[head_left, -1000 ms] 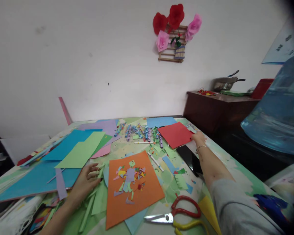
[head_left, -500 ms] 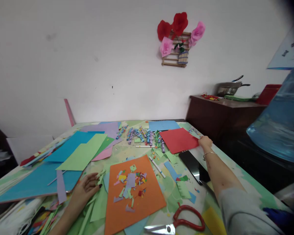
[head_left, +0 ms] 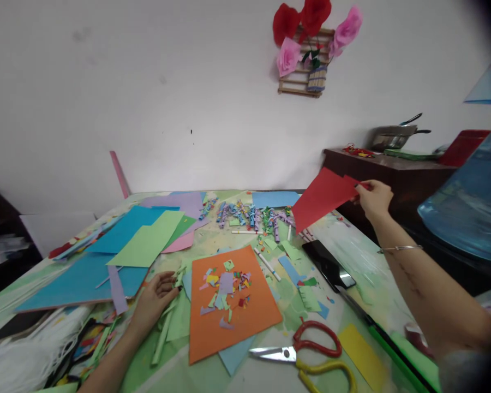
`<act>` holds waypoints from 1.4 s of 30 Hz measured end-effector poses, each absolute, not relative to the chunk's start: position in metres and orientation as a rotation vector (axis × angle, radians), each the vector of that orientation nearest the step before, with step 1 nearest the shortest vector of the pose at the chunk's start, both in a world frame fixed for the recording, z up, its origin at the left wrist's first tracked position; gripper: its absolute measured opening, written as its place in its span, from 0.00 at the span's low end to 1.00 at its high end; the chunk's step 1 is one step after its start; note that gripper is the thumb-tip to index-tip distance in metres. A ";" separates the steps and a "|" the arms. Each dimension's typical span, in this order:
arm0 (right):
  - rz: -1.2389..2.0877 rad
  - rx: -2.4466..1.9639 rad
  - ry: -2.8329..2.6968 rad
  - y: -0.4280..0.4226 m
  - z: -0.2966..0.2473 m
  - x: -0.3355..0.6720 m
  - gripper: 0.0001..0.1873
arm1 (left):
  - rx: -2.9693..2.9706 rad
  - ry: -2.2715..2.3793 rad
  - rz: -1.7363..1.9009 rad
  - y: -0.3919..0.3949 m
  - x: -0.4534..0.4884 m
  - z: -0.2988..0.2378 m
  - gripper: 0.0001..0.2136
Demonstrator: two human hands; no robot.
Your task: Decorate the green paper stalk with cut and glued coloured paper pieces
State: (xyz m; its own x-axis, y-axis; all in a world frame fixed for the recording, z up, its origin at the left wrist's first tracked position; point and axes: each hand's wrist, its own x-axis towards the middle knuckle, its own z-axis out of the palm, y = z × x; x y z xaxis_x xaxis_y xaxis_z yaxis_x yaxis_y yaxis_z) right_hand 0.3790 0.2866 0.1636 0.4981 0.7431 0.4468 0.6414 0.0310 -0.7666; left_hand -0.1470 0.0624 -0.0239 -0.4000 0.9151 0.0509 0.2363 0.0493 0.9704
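Observation:
My right hand (head_left: 374, 199) pinches the corner of a red paper sheet (head_left: 321, 197) and holds it up in the air above the far right of the table. My left hand (head_left: 155, 297) rests palm down on green paper strips (head_left: 169, 322), fingers loosely spread, just left of an orange sheet (head_left: 249, 322). Small coloured paper scraps (head_left: 225, 284) lie scattered on the orange sheet.
Red-and-yellow handled scissors (head_left: 306, 355) lie at the near edge. A black phone (head_left: 329, 266) and white markers (head_left: 265, 265) sit mid-table. Blue, green and purple sheets (head_left: 135, 245) cover the left. Curled paper rolls (head_left: 249, 215) lie at the back. A dark cabinet (head_left: 393, 174) stands right.
My right hand has lifted the red sheet off the table and raised it to the right. My left hand stayed on the green strips. The view shifted slightly.

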 end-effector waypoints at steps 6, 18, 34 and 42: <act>0.161 -1.238 -1.008 0.270 0.194 0.351 0.11 | 1.184 1.685 1.424 0.059 -0.143 -0.021 0.26; 0.828 -1.211 -1.035 0.245 0.087 0.166 0.34 | 1.245 1.683 1.512 0.050 -0.133 -0.009 0.23; 1.265 -1.253 -1.978 0.178 0.058 0.067 0.10 | 1.259 1.666 1.585 0.050 -0.137 -0.014 0.20; 0.818 -1.422 -2.185 0.145 0.041 0.178 0.07 | 1.251 1.590 1.580 0.043 -0.122 0.002 0.19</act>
State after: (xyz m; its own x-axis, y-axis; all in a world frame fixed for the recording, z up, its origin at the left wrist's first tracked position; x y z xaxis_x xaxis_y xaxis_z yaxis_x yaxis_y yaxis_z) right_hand 0.1779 0.1447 0.0410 -0.3984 0.9170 0.0192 0.6789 0.3089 -0.6662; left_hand -0.1224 0.0426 0.0019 -0.4024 0.8898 0.2152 0.2208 -0.1338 0.9661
